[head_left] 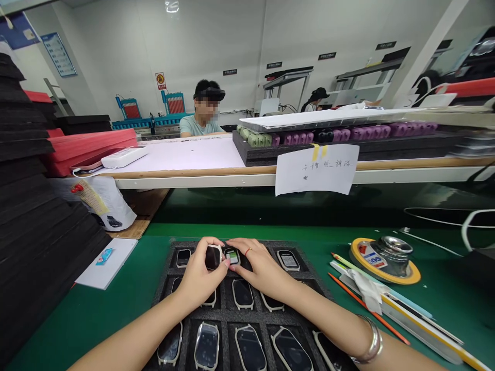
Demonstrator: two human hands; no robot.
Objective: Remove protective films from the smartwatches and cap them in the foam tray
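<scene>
My left hand (201, 281) is closed on a watch case (213, 257) with a dark screen and pale frame, held slightly tilted between thumb and fingers. Beside it, the fingers of my right hand (261, 265) are bent around a second watch case (232, 256), whose screen is lit green and white. Both hands are over the back row of a black foam tray (226, 322). More strapless watch cases lie in its compartments, including one with a lit screen (288, 260) at the back right and a dark one (243, 294) below my hands. My forearms hide part of the tray.
Black foam trays (34, 221) are stacked high at left, near a white pad (106, 265). Right of the tray lie a tape roll (359, 252), a metal-topped bottle (392, 255) and an orange stick (367, 307). A shelf (185, 180) crosses ahead; a person (203, 116) sits beyond.
</scene>
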